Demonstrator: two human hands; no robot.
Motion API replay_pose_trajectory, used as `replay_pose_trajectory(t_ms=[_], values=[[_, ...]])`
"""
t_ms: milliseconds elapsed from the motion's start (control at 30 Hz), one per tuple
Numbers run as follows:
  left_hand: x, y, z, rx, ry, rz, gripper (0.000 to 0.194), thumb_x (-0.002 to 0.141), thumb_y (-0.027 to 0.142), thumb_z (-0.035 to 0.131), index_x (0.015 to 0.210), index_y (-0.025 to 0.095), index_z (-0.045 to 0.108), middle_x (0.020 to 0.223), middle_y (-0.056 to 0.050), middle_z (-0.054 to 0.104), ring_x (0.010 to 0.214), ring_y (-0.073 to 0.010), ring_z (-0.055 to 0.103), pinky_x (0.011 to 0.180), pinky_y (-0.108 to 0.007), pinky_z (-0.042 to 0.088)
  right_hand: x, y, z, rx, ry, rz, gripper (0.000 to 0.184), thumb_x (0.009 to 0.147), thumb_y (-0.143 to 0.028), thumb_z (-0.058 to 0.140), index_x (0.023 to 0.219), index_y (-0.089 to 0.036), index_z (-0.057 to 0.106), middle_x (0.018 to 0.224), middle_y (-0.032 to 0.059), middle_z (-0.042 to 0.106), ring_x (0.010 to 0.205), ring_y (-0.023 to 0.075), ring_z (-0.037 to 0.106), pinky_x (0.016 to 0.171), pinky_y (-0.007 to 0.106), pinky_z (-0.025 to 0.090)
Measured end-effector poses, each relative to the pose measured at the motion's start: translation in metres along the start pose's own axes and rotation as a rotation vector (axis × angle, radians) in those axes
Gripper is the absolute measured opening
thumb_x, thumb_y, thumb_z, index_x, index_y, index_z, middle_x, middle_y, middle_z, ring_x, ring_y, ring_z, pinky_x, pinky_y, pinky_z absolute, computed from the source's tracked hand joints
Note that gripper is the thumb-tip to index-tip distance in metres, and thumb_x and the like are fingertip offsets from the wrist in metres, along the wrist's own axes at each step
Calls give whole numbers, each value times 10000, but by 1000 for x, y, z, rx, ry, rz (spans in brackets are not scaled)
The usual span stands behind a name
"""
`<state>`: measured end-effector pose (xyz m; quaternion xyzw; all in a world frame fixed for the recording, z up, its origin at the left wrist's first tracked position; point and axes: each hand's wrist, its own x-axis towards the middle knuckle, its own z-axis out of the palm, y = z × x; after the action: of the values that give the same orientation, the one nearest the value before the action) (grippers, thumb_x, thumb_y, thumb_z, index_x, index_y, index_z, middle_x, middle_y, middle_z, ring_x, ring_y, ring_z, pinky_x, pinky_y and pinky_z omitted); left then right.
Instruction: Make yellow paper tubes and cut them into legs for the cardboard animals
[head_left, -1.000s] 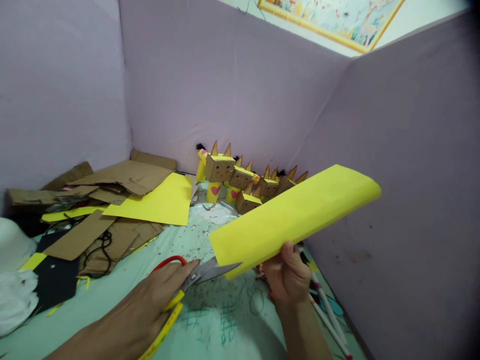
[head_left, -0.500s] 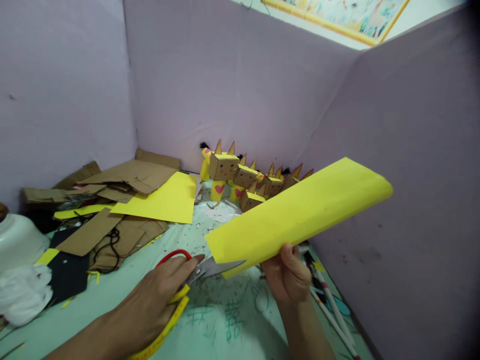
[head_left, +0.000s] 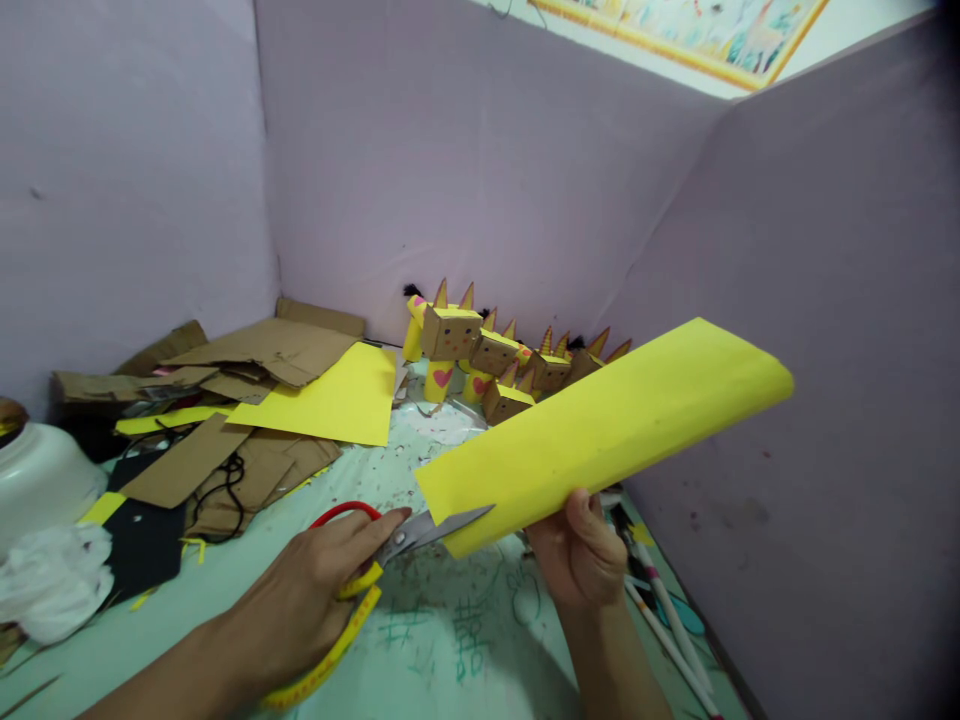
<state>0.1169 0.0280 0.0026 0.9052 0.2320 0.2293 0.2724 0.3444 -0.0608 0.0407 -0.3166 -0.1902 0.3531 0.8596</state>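
My left hand (head_left: 322, 580) grips scissors (head_left: 409, 537) with a red handle loop and a yellow one. Their blades are at the left end of a folded yellow paper sheet (head_left: 600, 430), with one blade lying over its face. A yellow measuring tape (head_left: 330, 655) hangs below the same hand. My right hand (head_left: 581, 550) pinches the sheet's lower edge, thumb in front, and holds it tilted up above the table. The fingers behind the paper are partly hidden.
Several cardboard-headed yellow animal figures (head_left: 452, 332) stand by the back wall. Cardboard pieces (head_left: 277, 350) and another yellow sheet (head_left: 337, 400) are piled at the left, near a white container (head_left: 45, 480). Pens (head_left: 667, 630) lie along the right wall on the green table (head_left: 427, 680).
The scissor blades have turned slightly upward against the paper's left end, showing more over its face. The view has shifted a little; both hands keep their hold.
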Motion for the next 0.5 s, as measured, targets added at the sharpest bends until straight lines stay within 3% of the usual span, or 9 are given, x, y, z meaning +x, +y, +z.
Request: replay_pose_trajectory(t_ms=[333,500], values=[[-1,-6,4,10,14,25,495,828,185,462,1312,290,448,961,-73,639,943,-230,588,897,-347,446,0,1,0,18,7,2,532,535,-297,838,1039,-323,669,1199,3,649,1228,248,493,1086,467,302],[0,-4,2,52,-10,98,495,840,138,387,1310,293,388,1042,-64,617,936,-202,584,830,-297,469,2,3,-2,6,-31,-14,540,576,-333,820,1089,-328,650,1202,8,647,1230,259,491,1076,486,319]])
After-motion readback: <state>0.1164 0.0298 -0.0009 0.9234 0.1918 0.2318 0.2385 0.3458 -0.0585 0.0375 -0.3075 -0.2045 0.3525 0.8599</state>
